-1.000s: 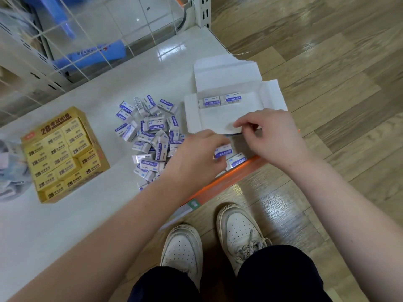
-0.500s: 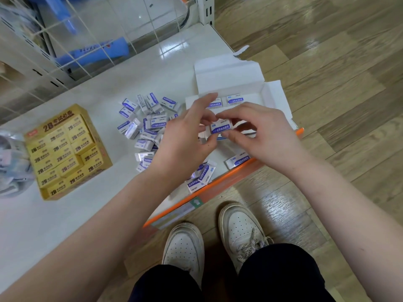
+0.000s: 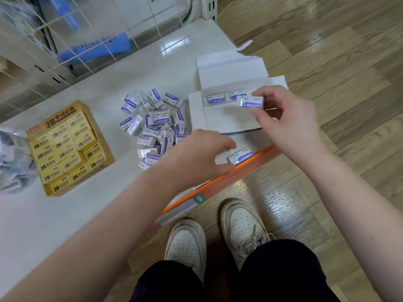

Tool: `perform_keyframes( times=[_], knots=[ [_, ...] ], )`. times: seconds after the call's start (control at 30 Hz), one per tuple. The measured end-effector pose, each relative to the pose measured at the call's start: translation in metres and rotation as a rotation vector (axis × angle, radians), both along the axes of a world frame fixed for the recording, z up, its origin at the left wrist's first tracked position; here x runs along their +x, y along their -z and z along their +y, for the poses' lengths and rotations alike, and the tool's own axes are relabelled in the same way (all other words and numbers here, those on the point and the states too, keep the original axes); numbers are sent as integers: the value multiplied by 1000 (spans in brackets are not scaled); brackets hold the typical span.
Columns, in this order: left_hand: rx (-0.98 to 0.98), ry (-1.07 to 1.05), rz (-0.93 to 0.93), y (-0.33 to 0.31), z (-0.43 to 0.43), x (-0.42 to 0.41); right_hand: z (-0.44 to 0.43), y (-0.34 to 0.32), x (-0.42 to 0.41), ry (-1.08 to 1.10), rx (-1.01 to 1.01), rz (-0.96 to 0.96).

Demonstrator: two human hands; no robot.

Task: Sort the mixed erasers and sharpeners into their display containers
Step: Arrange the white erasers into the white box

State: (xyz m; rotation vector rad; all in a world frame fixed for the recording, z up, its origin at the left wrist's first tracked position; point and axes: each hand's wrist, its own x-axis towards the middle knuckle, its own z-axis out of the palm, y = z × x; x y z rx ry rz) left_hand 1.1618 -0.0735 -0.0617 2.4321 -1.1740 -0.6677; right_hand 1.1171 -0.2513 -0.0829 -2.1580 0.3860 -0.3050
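A heap of white-and-blue erasers (image 3: 156, 127) lies on the white shelf (image 3: 65, 214). To its right stands an open white display box (image 3: 220, 120) with two erasers (image 3: 216, 100) lined along its back wall. My right hand (image 3: 285, 125) pinches one eraser (image 3: 251, 102) over the box's back right part, beside that row. My left hand (image 3: 200, 158) hovers low near the shelf's front edge, its fingers loosely curled and holding nothing. A single eraser (image 3: 241, 158) lies just right of its fingertips.
A yellow carton of 2B erasers (image 3: 65, 149) sits at the left, a clear plastic bag (image 3: 11, 160) beside it. A wire grid panel (image 3: 76, 40) backs the shelf. The orange price rail (image 3: 218, 182) marks the front edge; my shoes (image 3: 218, 236) stand on wooden floor.
My right hand carried the eraser from between both hands up and right to the box's back row. My left hand let go and dropped back toward the front edge.
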Motion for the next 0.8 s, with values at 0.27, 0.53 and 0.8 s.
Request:
perform_keyframes(
  times=[0.27,0.53,0.8],
  knots=[
    [69,68,-2,18,-16,-9,3,5,0,9,26,-12],
    [124,132,16,11,-16,6,-1,6,-4,32,60,-4],
    [205,206,42,9,-2,9,-2,6,-5,24,55,28]
  ],
)
